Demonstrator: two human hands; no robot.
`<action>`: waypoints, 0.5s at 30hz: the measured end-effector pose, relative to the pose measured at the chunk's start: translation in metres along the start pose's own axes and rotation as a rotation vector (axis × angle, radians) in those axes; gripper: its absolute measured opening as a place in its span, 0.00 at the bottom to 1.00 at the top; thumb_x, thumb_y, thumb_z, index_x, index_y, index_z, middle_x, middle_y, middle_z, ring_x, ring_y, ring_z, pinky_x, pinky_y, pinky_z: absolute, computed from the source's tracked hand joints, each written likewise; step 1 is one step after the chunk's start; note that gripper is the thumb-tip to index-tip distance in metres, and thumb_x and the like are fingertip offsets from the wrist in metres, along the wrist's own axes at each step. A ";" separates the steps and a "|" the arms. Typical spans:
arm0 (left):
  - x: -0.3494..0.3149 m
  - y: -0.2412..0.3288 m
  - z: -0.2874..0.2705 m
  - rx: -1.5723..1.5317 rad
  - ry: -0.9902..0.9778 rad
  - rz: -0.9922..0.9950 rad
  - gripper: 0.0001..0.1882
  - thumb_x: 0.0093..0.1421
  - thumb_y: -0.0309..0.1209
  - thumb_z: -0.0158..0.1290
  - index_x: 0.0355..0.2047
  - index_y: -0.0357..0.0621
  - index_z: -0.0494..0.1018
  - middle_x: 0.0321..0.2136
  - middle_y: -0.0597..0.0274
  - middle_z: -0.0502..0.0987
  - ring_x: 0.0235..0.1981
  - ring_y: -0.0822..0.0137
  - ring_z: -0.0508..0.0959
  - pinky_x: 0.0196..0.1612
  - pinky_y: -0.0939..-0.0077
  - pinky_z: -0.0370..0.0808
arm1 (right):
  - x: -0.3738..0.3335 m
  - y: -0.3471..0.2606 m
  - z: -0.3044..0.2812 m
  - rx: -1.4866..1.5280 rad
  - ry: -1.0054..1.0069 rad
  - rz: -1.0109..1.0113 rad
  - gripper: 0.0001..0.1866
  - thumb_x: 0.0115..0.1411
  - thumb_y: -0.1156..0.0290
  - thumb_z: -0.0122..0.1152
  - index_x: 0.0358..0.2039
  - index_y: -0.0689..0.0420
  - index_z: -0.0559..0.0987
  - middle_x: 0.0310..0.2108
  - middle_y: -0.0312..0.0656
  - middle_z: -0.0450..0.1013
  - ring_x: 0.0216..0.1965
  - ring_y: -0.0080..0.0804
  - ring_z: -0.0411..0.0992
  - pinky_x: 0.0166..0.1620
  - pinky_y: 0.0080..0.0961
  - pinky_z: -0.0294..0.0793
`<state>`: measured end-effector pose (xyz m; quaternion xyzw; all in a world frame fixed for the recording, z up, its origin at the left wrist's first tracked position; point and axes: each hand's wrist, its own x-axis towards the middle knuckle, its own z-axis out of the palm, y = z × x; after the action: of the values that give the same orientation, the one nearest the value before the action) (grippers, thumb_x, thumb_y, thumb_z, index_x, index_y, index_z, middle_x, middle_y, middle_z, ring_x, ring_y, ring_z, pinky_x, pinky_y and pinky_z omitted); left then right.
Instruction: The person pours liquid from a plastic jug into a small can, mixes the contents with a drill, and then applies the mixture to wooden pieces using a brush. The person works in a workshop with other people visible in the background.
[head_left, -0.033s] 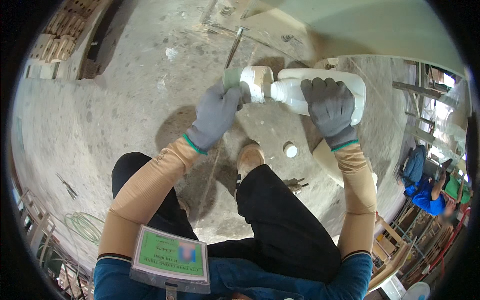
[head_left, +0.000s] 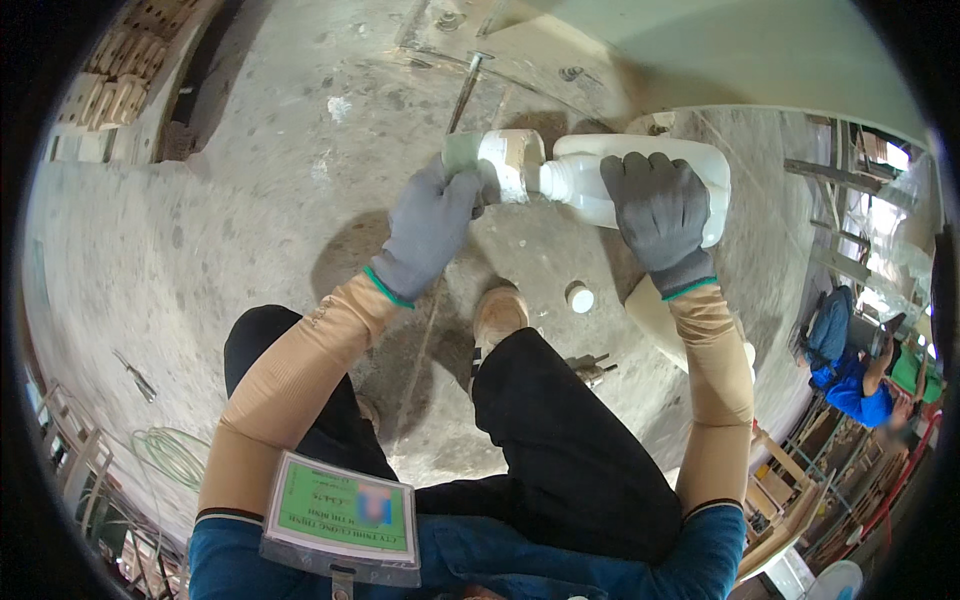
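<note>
My left hand (head_left: 432, 215), in a grey glove, is closed around a small cylindrical container (head_left: 503, 165) with a greenish end and a white-smeared, tan-edged rim. My right hand (head_left: 660, 212), gloved the same way, grips a white plastic jug (head_left: 590, 190) that lies tipped almost level. The jug's uncapped neck points left, right at the container's open end. What is inside the container is hidden from this side. On the floor below the jug lies a round white cap (head_left: 580, 298).
Beside my right forearm lies another pale jug (head_left: 655, 315). A metal fitting (head_left: 595, 370) rests near my knee. Wooden pieces (head_left: 115, 90) are stacked far left, above a coiled hose (head_left: 165, 452). At the right, a person in blue (head_left: 860, 385) is near racks. A pale panel (head_left: 770, 60) spans the top right.
</note>
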<state>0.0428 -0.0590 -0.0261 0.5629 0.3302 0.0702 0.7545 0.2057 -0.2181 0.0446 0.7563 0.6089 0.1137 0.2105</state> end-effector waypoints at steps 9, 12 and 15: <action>0.024 -0.002 0.010 0.144 0.108 0.056 0.14 0.57 0.35 0.44 0.34 0.37 0.72 0.21 0.57 0.75 0.24 0.68 0.75 0.28 0.72 0.70 | 0.000 0.013 0.009 0.010 0.046 0.022 0.10 0.45 0.66 0.55 0.30 0.49 0.73 0.21 0.34 0.65 0.23 0.30 0.67 0.25 0.28 0.64; 0.030 -0.001 0.014 0.069 0.151 0.104 0.14 0.56 0.35 0.46 0.35 0.35 0.72 0.22 0.57 0.76 0.26 0.69 0.76 0.29 0.73 0.71 | -0.003 0.016 0.007 0.015 0.047 0.020 0.11 0.45 0.66 0.55 0.32 0.49 0.73 0.21 0.34 0.65 0.24 0.30 0.67 0.26 0.28 0.65; 0.028 0.008 0.017 -0.067 0.142 0.010 0.15 0.57 0.33 0.47 0.37 0.32 0.72 0.28 0.56 0.77 0.30 0.69 0.77 0.32 0.76 0.74 | -0.010 0.023 0.007 0.053 0.065 0.029 0.13 0.44 0.66 0.55 0.34 0.49 0.75 0.22 0.34 0.66 0.25 0.31 0.68 0.28 0.29 0.65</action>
<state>0.0768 -0.0566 -0.0283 0.5323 0.3777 0.1246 0.7473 0.2264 -0.2329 0.0494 0.7664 0.6071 0.1249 0.1687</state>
